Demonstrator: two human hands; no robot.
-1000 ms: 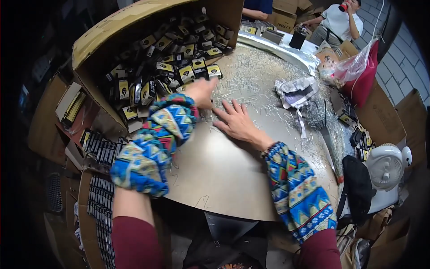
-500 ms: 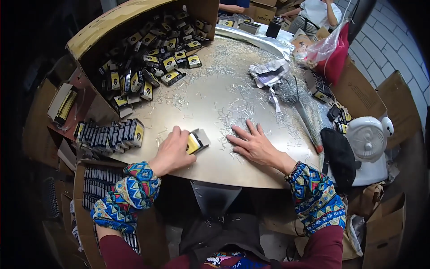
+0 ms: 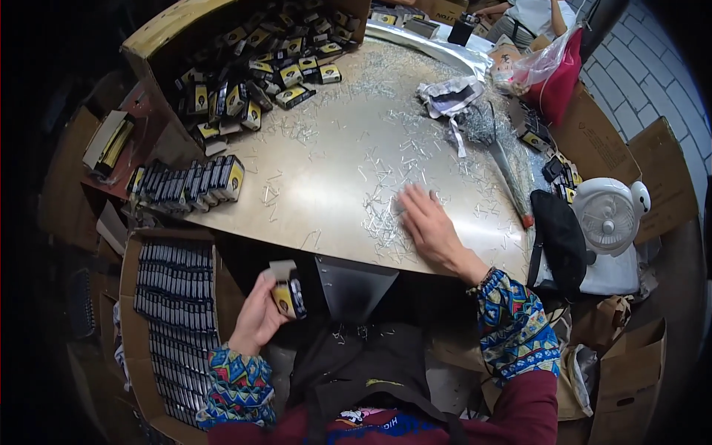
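My left hand (image 3: 256, 315) is closed around a small black-and-yellow cardboard box (image 3: 285, 295) with its top flap up. Hand and box are just below the table's near edge, in front of my body. On the tabletop lies my right hand (image 3: 429, 226), fingers stretched out and slightly blurred, touching a heap of thin, shiny, pin-like pieces (image 3: 382, 222). More of these pieces are scattered across the table (image 3: 311, 200). A row of upright black-and-yellow boxes (image 3: 189, 184) stands at the table's left edge.
A large carton on its side (image 3: 159, 111) holds many loose small boxes at the far left. Below left, another carton (image 3: 132, 297) is packed with rows of boxes. On the right are a white fan (image 3: 608, 222), a black pouch (image 3: 558, 259) and a brush-like tool (image 3: 508, 178). Someone sits across.
My left hand has moved the box from the tabletop toward me, past the near edge. My right hand has shifted slightly up, and pin-like pieces are now heaped beside it near the edge.
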